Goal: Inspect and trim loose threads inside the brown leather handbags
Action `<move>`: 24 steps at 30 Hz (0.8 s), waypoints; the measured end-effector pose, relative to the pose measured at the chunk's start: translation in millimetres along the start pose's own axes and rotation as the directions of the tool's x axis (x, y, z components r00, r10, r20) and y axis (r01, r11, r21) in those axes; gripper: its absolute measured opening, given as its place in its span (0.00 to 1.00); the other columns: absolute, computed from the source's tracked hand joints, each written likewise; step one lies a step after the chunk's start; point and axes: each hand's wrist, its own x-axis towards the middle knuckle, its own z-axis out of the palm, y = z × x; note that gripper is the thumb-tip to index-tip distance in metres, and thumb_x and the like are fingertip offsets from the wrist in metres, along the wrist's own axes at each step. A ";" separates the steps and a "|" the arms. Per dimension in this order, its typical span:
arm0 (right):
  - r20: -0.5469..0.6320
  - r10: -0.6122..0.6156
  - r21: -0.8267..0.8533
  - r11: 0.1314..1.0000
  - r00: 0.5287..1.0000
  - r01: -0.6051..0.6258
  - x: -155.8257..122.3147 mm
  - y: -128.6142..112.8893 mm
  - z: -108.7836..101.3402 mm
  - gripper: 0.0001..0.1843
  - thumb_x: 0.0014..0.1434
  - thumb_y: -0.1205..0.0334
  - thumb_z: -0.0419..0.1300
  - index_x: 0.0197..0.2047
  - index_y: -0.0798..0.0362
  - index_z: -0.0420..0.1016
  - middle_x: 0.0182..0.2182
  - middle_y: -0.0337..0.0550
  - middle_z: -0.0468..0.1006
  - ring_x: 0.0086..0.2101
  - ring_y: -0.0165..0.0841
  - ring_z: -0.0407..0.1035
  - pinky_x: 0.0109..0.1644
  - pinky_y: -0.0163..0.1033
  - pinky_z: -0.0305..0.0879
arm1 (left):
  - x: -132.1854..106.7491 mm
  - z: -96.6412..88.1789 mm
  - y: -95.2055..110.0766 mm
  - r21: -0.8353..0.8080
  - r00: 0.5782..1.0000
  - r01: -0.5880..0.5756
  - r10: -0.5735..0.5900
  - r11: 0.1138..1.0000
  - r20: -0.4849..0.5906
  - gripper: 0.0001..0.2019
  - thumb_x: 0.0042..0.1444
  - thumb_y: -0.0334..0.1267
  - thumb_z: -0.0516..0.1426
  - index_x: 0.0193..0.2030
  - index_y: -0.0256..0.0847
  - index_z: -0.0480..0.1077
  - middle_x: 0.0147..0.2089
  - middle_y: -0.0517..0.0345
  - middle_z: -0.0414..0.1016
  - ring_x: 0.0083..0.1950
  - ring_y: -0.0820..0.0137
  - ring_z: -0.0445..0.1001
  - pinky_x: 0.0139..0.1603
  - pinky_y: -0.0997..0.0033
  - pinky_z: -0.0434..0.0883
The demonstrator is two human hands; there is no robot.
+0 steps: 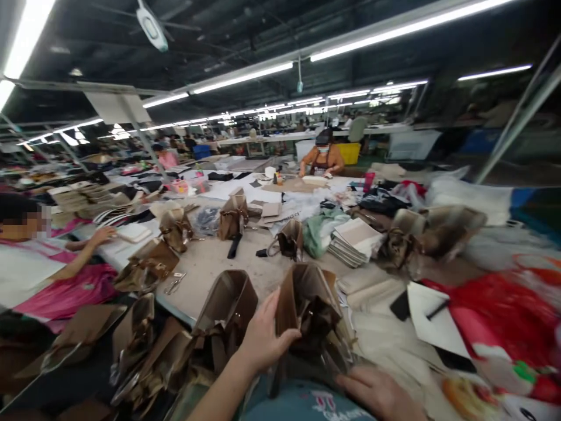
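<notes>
A brown, open-topped bag, apparently unfinished, stands right in front of me with dark lining bunched inside it. My left hand grips its left wall, the thumb over the rim and the fingers along the outside. My right hand is low at the bag's right side, blurred by motion; whether it touches the bag is unclear. Just left of my left hand is another brown bag, also open at the top. More brown bag pieces hang or lie along the table edge to the left.
Across the brown tabletop are scissors, small brown bags and stacked panels. Red plastic and a white sheet lie right. One co-worker sits opposite; another's arm reaches in from the left.
</notes>
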 end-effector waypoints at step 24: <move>-0.234 -0.102 -0.148 0.987 0.967 0.068 -12.0 3.4 -1.8 0.18 0.62 0.70 0.48 0.55 0.54 0.64 0.34 0.46 0.75 0.35 0.31 0.69 0.38 0.33 0.67 | 13.6 30.0 -33.1 0.064 0.983 -0.136 0.143 0.989 -0.115 0.27 0.52 0.25 0.45 0.61 0.40 0.58 0.57 0.53 0.68 0.57 0.68 0.66 0.60 0.65 0.62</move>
